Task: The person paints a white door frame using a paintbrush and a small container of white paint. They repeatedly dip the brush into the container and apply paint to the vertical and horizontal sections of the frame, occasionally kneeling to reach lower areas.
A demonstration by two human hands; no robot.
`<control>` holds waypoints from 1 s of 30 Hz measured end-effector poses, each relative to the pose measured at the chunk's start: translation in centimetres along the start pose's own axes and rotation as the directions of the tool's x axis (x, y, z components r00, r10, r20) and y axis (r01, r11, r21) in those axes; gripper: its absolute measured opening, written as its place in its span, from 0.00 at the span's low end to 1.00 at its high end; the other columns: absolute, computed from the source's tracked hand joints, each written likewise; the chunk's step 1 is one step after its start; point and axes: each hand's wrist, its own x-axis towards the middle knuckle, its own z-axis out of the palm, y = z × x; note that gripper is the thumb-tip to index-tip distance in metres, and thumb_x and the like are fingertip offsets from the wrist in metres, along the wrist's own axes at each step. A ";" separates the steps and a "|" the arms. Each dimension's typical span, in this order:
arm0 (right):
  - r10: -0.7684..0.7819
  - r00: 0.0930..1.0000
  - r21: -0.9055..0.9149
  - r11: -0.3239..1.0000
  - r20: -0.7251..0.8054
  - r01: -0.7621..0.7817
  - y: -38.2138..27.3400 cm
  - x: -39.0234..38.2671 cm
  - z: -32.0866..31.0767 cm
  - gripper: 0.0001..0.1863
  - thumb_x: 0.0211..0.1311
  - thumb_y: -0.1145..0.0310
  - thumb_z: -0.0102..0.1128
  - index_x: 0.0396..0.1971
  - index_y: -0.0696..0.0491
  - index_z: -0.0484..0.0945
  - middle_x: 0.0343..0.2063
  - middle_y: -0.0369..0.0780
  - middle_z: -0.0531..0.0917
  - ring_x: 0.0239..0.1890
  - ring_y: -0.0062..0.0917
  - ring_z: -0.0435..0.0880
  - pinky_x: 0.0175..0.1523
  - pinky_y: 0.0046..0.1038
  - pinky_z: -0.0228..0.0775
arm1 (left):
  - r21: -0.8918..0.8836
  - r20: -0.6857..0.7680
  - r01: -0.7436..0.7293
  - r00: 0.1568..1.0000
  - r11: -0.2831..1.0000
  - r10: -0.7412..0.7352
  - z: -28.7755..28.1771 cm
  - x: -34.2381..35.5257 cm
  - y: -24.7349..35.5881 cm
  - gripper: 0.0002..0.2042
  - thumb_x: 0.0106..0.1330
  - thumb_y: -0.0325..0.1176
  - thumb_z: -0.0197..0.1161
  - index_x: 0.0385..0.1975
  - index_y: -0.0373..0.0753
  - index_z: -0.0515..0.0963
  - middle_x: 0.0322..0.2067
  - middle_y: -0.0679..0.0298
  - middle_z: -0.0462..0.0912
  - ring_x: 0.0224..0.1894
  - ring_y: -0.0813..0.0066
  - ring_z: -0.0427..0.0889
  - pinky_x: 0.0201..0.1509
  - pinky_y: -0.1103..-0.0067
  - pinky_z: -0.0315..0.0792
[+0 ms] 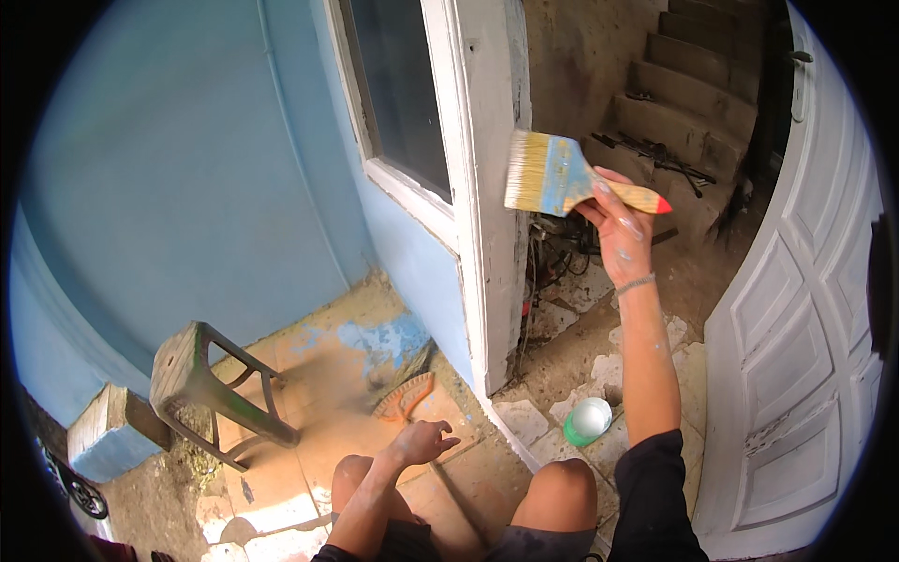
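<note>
Stool (180, 363) and tub (587, 421) below brush (564, 177)

Right hand (626, 234) raised, fingers (612, 175) gripping; left hand (419, 444) lower.

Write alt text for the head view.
A person's right hand holds a wide paintbrush, bristles toward a white post; the empty left hand is near the knees. A green tub, white inside, sits on broken tiles; a stool stands left, a white door right.

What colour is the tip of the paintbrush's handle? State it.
The handle tip of the paintbrush is red, best seen in the head view.
</note>
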 end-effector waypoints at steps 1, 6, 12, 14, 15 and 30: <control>-0.036 0.999 -0.009 0.999 -0.006 0.036 -0.7 0.2 -0.2 0.17 0.69 0.69 0.62 0.55 0.58 0.77 0.52 0.42 0.83 0.55 0.30 0.82 0.60 0.38 0.78 | 0.014 0.000 0.007 1.000 1.000 -0.007 -0.3 -0.1 0.2 0.25 0.72 0.54 0.57 0.53 0.37 0.79 0.37 0.49 0.88 0.44 0.50 0.86 0.50 0.61 0.78; -0.335 0.929 0.227 0.928 0.156 0.297 -3.7 8.6 3.0 0.18 0.71 0.71 0.61 0.57 0.58 0.77 0.51 0.42 0.84 0.53 0.30 0.83 0.62 0.34 0.77 | 0.032 0.032 0.082 0.996 0.996 -0.084 -1.3 -0.2 0.7 0.24 0.72 0.54 0.58 0.51 0.37 0.80 0.37 0.47 0.87 0.46 0.48 0.85 0.51 0.61 0.77; -0.052 0.998 0.119 0.991 -0.018 0.054 1.6 2.3 1.8 0.18 0.69 0.69 0.63 0.56 0.57 0.77 0.53 0.42 0.83 0.53 0.30 0.84 0.60 0.38 0.79 | -0.004 0.010 0.079 0.997 0.997 -0.079 -0.7 -0.1 0.3 0.25 0.72 0.54 0.58 0.52 0.37 0.79 0.39 0.47 0.87 0.47 0.48 0.84 0.52 0.61 0.77; -0.012 1.000 0.013 1.000 -0.021 0.012 2.0 -0.9 0.1 0.17 0.69 0.70 0.62 0.55 0.58 0.77 0.52 0.44 0.83 0.53 0.31 0.84 0.57 0.38 0.81 | 0.022 0.053 0.039 0.998 0.999 -0.040 -0.5 -0.2 -0.2 0.25 0.72 0.54 0.57 0.52 0.37 0.80 0.39 0.46 0.87 0.48 0.48 0.84 0.52 0.61 0.77; -0.041 0.998 0.011 0.999 -0.042 0.041 1.4 -0.8 -0.3 0.17 0.70 0.70 0.62 0.55 0.58 0.77 0.53 0.44 0.83 0.53 0.30 0.84 0.58 0.38 0.81 | 0.096 0.104 0.028 0.994 0.995 -0.038 -0.6 -0.1 -0.4 0.25 0.72 0.54 0.57 0.52 0.37 0.80 0.40 0.46 0.87 0.48 0.48 0.84 0.52 0.61 0.77; -0.071 0.992 -0.027 0.997 -0.100 0.068 0.4 -0.9 2.3 0.18 0.68 0.69 0.64 0.54 0.58 0.78 0.51 0.42 0.84 0.52 0.29 0.84 0.57 0.37 0.81 | 0.091 0.125 -0.012 0.992 0.996 0.001 -0.5 0.2 -0.8 0.26 0.72 0.56 0.57 0.54 0.37 0.79 0.42 0.45 0.86 0.50 0.48 0.83 0.55 0.62 0.76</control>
